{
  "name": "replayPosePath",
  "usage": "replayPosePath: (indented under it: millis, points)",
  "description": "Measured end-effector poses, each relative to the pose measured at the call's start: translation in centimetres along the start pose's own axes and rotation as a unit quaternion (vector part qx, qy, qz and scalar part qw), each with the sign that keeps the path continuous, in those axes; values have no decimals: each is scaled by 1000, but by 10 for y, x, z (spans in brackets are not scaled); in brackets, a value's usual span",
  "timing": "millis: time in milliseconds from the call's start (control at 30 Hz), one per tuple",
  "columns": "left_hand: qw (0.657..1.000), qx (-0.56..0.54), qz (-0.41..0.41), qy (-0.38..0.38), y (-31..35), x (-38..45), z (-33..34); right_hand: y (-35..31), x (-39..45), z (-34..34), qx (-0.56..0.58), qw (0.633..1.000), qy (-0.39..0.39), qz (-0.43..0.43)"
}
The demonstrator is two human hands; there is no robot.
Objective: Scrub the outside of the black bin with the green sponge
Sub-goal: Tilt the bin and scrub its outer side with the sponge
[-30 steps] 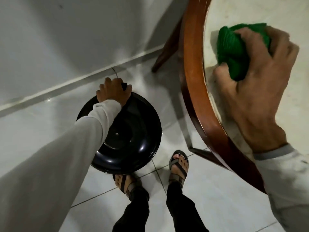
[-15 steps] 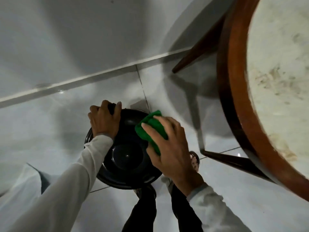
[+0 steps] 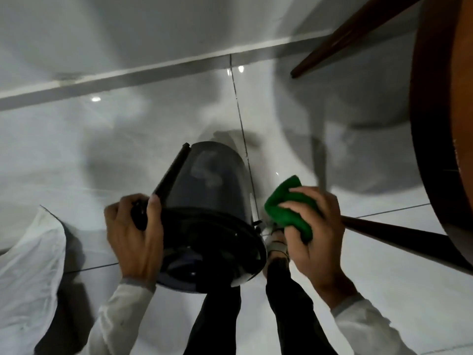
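Bare hands (image 3: pixel 133 237); long white sleeves (image 3: pixel 120 313) with grey-edged cuffs; black trousers (image 3: pixel 289 303); strapped sandals (image 3: pixel 277 245)

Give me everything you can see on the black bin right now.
The black bin is round, glossy and looks like plastic, with a wide rim and a smoky, smeared side wall. It is tipped, its opening towards the camera and its base pointing away over the white tiled floor. A black bar-like part runs along its left side. The left hand grips the rim there. The right hand holds the green sponge just right of the bin; contact is unclear.
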State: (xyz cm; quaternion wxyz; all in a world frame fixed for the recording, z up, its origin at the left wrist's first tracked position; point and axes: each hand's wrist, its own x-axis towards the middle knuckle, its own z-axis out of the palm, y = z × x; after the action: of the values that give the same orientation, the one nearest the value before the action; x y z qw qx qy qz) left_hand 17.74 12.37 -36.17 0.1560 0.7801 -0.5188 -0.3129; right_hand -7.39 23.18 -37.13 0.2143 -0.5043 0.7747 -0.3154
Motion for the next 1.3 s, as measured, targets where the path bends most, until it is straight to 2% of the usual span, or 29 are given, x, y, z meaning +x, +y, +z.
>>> replayPosePath:
  millis: [67,133,233,333,400,500,567,633,700,800,867,900,933,1000,1067,1100,1167,1300]
  points:
    - [1000,-3,-1,19,-9,-20,-1,-5,21,8,84,994,-26,60]
    - [999,7,7,35,-15,-37,1,-10,37,23,165,978,-104,77]
    - [998,12,35,49,-20,-55,7,-20,39,50,213,941,-263,24]
    - [996,19,61,68,-33,-64,15,-18,25,90,144,917,-367,-67]
    - [994,20,69,78,-44,-66,16,-6,32,114,94,927,-357,-64]
    - [990,29,111,81,-54,-66,16,23,76,146,32,960,-276,48]
    - [986,46,132,87,-52,-61,18,33,107,162,20,953,-274,125]
    - [986,48,123,98,-44,-48,21,24,116,164,75,944,-284,147]
    - [987,40,116,101,-34,-36,22,-2,97,144,124,940,-299,109]
    - [986,41,130,94,-23,-25,20,-27,35,107,184,925,-331,-27]
    - [983,48,157,86,-20,-23,20,-10,23,101,179,919,-339,-88]
    - [981,53,166,83,-20,-23,20,6,29,107,160,927,-329,-80]
    - [981,55,168,83,-21,-23,22,19,38,117,144,939,-308,-43]
    - [981,51,157,97,-22,-19,23,37,63,137,150,950,-244,127]
    - [983,38,139,111,-18,-13,26,42,82,149,212,916,-180,289]
    - [985,30,128,115,-15,-8,26,38,85,150,233,906,-164,315]
    - [986,13,99,130,-12,5,24,16,72,140,244,913,-186,269]
    - [987,7,67,148,-14,25,23,-14,21,110,283,931,-227,46]
